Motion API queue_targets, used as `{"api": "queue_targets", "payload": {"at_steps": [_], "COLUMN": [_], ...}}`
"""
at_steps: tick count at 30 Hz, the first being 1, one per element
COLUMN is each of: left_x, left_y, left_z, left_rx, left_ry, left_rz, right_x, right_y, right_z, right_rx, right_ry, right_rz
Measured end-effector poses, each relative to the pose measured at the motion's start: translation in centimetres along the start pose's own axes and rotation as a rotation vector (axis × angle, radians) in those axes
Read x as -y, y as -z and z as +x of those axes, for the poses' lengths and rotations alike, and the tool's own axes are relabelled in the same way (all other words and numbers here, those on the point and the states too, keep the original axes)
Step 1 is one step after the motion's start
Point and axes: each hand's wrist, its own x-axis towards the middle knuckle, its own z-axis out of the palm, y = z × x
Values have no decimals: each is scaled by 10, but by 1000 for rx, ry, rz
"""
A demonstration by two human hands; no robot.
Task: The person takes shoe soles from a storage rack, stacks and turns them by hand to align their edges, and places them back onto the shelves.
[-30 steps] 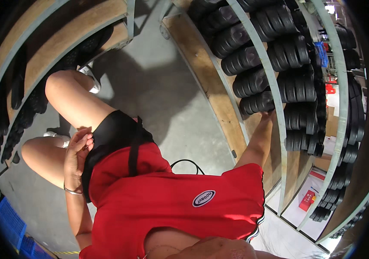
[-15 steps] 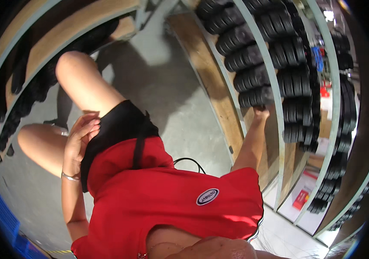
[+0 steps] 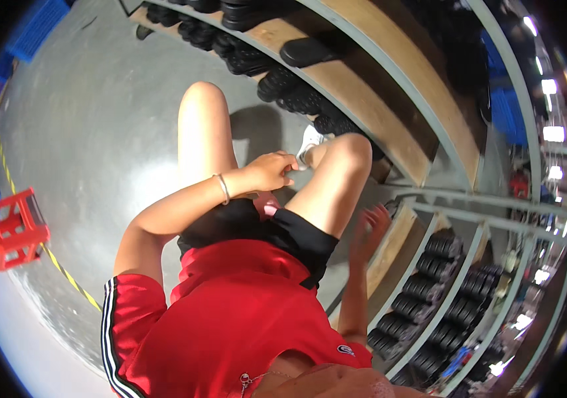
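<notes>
My left hand [image 3: 271, 171], with a bracelet at the wrist, is held across my body above my thighs. Its fingers are curled in, and nothing shows in them. To the right, my right hand [image 3: 369, 229] hangs in shadow beside my knee, slightly blurred, fingers apart and holding nothing visible. It is nearest to the end of a rack [image 3: 393, 245] with wooden shelves, where stacks of black ridged pieces that look like shoe soles [image 3: 409, 306] stand in rows. Ahead, another rack carries more black soles [image 3: 306, 52] on its boards.
A red plastic stool [image 3: 17, 229] stands at the left by a yellow-and-black floor line [image 3: 64, 272]. Blue crates [image 3: 38, 28] sit along the left edge. The metal frame [image 3: 489, 199] of the racks runs along my right. Grey floor [image 3: 117, 126] lies ahead and left.
My body has turned, so the racks appear shifted and the stool has come into view. My right hand has left the stacked soles on the shelf. My left hand has moved across my body.
</notes>
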Motion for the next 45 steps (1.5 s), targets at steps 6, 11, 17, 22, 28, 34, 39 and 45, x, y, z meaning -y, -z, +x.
{"api": "queue_targets", "payload": {"at_steps": [6, 11, 17, 22, 28, 34, 39, 45], "left_x": [39, 94, 101, 97, 83, 54, 65, 57], "left_y": [62, 132, 196, 221, 254, 222, 166, 137], "left_z": [46, 89, 126, 143, 152, 166, 204, 220], "left_rx": [76, -227, -754, -1198, -1257, -901, -907, -564], "left_ry": [-27, 45, -11, -40, 125, 38, 147, 168], "left_rz": [334, 265, -12, -259, -730, -677, -90, -28], "right_x": [93, 130, 132, 165, 140, 78, 34, 11], "right_y": [-181, -289, -377, -431, -437, -323, -292, -279], "right_z": [113, 179, 291, 365, 369, 261, 255, 276], "right_rx": [476, 695, 679, 583, 664, 414, 407, 399], "right_ry": [391, -109, -414, -526, -646, -457, -712, -803], "right_rz": [253, 563, 660, 569, 887, 905, 560, 580]}}
